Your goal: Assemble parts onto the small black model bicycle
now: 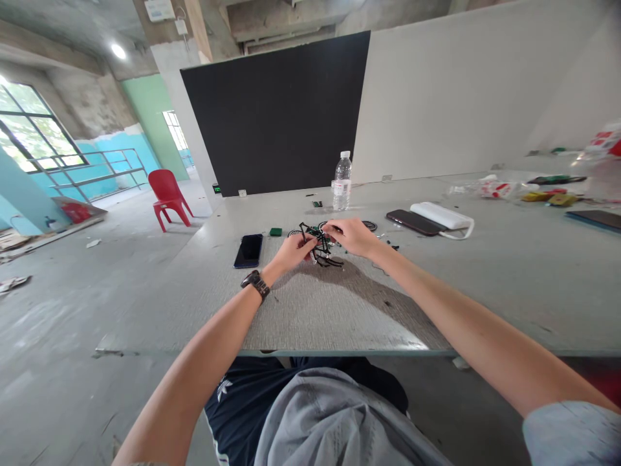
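From my distant seat I am looking through the head camera at a small black bicycle-shaped frame of thin, glossy tubes [321, 248], which is sitting between the two hands, over the middle of a grey tabletop with a fine streaked grain [291, 317]. My left hand [294, 251], with a dark linked-metal watch [255, 283] circling its wrist, is holding the frame's left side, thumb and fingers clamped on it. My right hand [354, 234] is arching over the frame's far right part, its fingertips drawn close together; whether they are gripping a piece I cannot tell. Just beyond the right hand a round, dark, thin-rimmed wheel [369, 226] is lying on the table. To the left, a flat black glass-faced phone [249, 251] is resting near a small green block [275, 232]. On the far side, a clear ribbed plastic bottle with a white cap [342, 184] is standing upright before a broad matt-black panel [281, 116]. Farther right, a dark rounded-corner phone [412, 222] is lying beside a smooth white power bank [440, 215], whose soft white cord [469, 228] is curling at its right end.
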The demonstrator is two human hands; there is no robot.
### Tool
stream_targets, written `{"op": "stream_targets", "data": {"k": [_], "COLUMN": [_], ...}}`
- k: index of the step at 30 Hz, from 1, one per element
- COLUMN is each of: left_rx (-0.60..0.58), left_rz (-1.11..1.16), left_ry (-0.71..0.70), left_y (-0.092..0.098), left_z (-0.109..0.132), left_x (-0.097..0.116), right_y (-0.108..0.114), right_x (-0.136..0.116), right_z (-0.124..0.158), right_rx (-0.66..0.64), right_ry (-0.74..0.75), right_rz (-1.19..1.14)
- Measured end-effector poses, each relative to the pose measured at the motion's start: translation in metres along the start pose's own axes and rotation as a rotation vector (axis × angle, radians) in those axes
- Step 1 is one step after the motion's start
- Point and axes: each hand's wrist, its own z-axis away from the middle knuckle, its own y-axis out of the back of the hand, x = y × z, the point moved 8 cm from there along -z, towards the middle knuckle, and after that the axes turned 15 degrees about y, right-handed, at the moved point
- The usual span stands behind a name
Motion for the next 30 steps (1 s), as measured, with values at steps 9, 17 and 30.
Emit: {"op": "stream_targets", "data": {"k": [9,17,30], "left_rx": [-0.003,-0.019,-0.079], "left_rz": [-0.03,-0.037,0.144], "left_ry": [-0.031,-0.047,-0.024], "left_y": [-0.001,-0.001,0.0], "left_z": [-0.001,0.0,-0.001], "left_x": [0.001,0.0,-0.001], "right_y": [0.002,-0.012,-0.013], "right_x": [-0.005,0.004,-0.017], "right_z": [0.001,0.002,-0.003], "right_rx": [0.008,-0.071,0.049], "right_ry": [-0.01,-0.024,0.066], "right_rz": [0.017,-0.089,-0.161]}}
